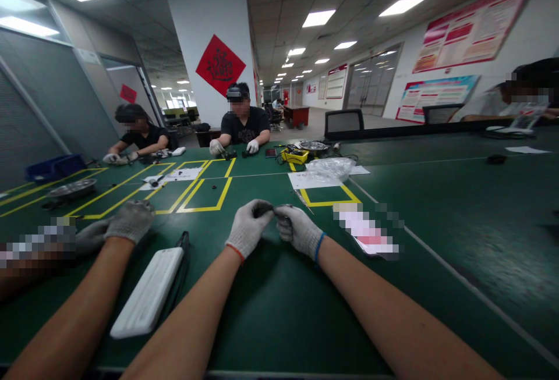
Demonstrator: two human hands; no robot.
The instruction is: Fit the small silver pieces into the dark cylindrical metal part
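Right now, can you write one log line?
left hand: gloved, pinching small dark part | right hand: gloved, same part | green table

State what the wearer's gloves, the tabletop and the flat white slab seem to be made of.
Gloves on left hand and right hand: likely knitted fabric, ribbed cuffs. Green tabletop: probably matte rubbery mat, dull sheen. Flat white slab: seemingly hard plastic, smooth rounded edges.

No writing is legible: the red diamond sign and wall posters are too blurred
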